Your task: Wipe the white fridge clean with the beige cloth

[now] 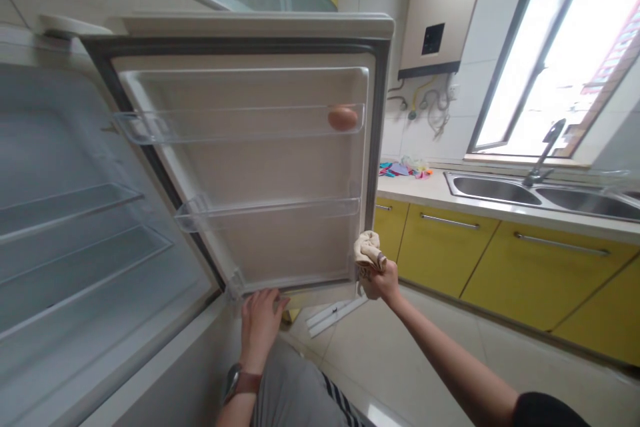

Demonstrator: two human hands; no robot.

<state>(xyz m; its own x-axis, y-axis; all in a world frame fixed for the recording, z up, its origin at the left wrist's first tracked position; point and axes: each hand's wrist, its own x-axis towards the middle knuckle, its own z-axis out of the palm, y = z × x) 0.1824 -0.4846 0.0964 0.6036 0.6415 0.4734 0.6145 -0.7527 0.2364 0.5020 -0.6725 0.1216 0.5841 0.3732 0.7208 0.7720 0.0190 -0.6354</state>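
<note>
A refrigerator door (280, 167) stands swung open in front of me, its inner side facing me. My right hand (384, 280) is closed around a bunched beige cloth (369, 250), which touches the door's outer edge near the lower corner. At the door's bottom edge rests my left hand (263, 317), fingers laid against it and thumb apart; a watch is on that wrist. The fingertips are partly hard to make out. One brown egg (343, 118) sits at the right end of the upper clear door shelf (240, 127). Below it is a second clear shelf (280, 208).
The refrigerator interior (55, 140) with glass shelves opens at left. Yellow cabinets (445, 250) run along the right under a counter with a double sink (495, 188) and colourful items (403, 168). A white strip (333, 315) lies on the floor beneath the door.
</note>
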